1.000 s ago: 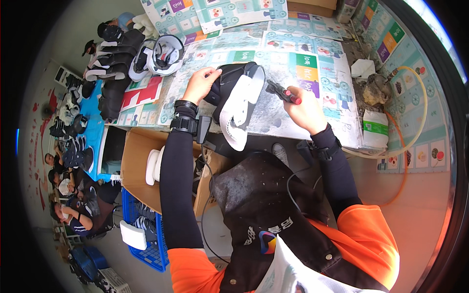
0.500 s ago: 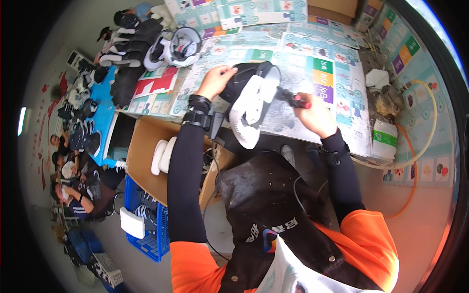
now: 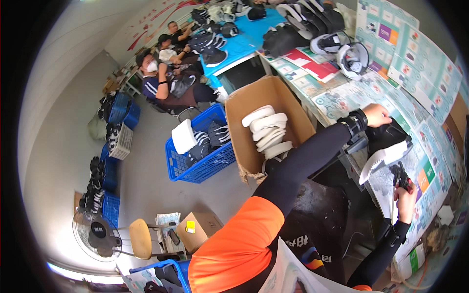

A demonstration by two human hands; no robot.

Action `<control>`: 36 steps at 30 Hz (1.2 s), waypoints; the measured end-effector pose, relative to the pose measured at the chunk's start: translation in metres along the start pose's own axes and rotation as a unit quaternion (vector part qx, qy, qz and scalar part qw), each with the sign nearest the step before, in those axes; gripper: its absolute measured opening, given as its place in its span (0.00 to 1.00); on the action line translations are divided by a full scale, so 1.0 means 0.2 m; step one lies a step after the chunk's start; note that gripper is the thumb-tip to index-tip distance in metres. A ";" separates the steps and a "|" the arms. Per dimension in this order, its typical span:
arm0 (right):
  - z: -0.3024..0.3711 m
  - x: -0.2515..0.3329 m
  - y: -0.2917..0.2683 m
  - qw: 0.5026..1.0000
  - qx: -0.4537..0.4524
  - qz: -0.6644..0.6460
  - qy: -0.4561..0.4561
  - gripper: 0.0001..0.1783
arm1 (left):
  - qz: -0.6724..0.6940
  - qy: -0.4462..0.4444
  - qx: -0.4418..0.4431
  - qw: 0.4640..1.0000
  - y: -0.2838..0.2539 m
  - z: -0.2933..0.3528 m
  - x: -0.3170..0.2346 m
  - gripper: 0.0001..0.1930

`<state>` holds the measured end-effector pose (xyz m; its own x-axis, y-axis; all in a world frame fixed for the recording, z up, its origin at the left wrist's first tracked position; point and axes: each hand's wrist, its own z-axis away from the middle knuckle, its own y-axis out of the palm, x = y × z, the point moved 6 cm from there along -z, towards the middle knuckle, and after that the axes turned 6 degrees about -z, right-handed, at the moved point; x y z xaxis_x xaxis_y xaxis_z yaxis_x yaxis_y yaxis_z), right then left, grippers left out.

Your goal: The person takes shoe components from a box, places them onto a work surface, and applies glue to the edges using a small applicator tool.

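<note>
Worktable: one, spread with printed sheets
People: three in view, well apart from the work
Cardboard box: one, beside the worktable
Blue basket: one next to the box
Shoe: one, black with white sole, tipped sideways at the worktable's near edge
White soles: at least five, inside the box
Left hand: fingers bent, closed on the shoe
Right hand: wrapped around one black-and-red spray gun, close to the shoe
</note>
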<state>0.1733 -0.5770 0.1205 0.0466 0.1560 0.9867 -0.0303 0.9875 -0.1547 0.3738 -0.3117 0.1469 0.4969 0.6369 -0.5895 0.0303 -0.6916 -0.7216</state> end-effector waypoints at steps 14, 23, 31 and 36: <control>0.00 0.04 -0.04 0.999 -0.045 0.012 -0.006 0.07 | 0.008 -0.023 0.019 1.000 0.02 -0.02 -0.02 0.19; 0.05 0.14 -0.03 0.999 -0.042 0.019 0.018 0.16 | 0.019 -0.040 0.021 0.999 0.03 -0.01 -0.02 0.19; 0.06 0.15 -0.04 0.999 -0.041 0.020 0.004 0.16 | 0.025 -0.052 0.009 0.998 0.03 -0.01 0.01 0.19; 0.06 0.13 -0.05 0.999 -0.045 0.014 0.004 0.16 | 0.025 -0.065 0.015 0.997 0.04 -0.01 0.00 0.20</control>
<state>0.1625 -0.5820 0.1486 0.0543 0.1836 0.9815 0.0581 0.9807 -0.1867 0.3759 -0.3169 0.1417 0.3801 0.6418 -0.6661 -0.0183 -0.7148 -0.6991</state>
